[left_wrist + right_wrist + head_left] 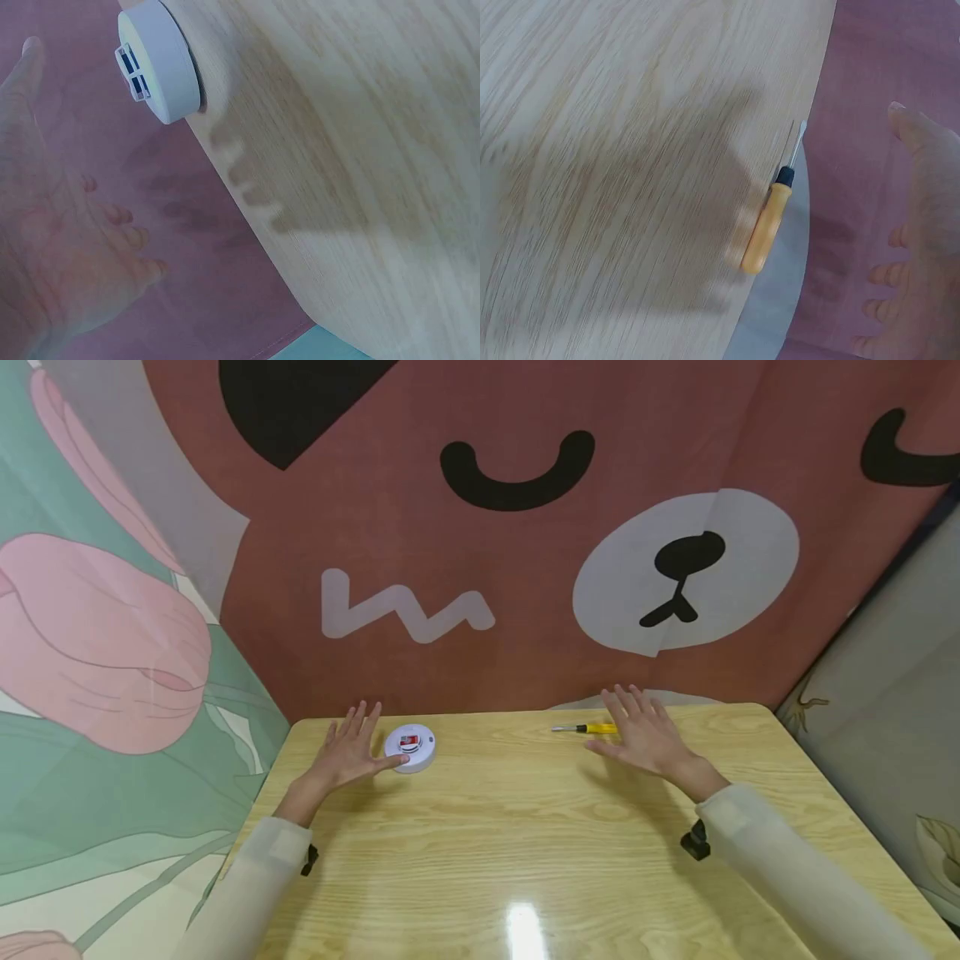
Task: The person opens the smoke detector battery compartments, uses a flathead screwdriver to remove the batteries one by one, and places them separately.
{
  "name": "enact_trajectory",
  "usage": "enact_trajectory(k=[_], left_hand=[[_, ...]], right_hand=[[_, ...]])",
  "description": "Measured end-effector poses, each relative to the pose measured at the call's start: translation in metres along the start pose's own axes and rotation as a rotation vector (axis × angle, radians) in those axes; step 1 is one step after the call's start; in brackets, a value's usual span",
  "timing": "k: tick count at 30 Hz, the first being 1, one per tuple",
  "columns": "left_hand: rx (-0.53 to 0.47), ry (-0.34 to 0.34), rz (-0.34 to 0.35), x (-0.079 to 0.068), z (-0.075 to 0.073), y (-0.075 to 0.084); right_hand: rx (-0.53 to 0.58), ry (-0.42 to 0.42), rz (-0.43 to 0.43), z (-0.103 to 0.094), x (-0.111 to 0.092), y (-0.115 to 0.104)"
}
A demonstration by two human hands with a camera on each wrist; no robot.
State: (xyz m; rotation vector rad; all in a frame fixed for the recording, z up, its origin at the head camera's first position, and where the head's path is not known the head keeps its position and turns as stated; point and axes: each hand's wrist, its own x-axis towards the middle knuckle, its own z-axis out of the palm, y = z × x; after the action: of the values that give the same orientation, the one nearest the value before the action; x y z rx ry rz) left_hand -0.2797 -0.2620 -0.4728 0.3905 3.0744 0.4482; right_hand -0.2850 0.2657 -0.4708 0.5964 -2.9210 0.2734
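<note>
White round device (422, 753) sits flat near far edge of table (480, 827), left of middle, likely for steadiness; yellow screwdriver (597, 728) lies along that edge, right of middle. Left hand (348, 760), right hand (647, 739) hover above table, fingers spread, gripping nothing.

One white round device (412, 746), one screwdriver (591, 728), two hands (349, 756) (647, 740), one table (480, 835)

Label print (408, 741) illegibly small
</note>
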Motion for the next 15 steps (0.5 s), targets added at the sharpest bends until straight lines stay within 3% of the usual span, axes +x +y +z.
enact_trajectory(k=[15], left_hand=[[-0.071, 0.043, 0.037, 0.000, 0.009, -0.007]], right_hand=[[0.045, 0.017, -0.074, 0.008, 0.017, -0.032]])
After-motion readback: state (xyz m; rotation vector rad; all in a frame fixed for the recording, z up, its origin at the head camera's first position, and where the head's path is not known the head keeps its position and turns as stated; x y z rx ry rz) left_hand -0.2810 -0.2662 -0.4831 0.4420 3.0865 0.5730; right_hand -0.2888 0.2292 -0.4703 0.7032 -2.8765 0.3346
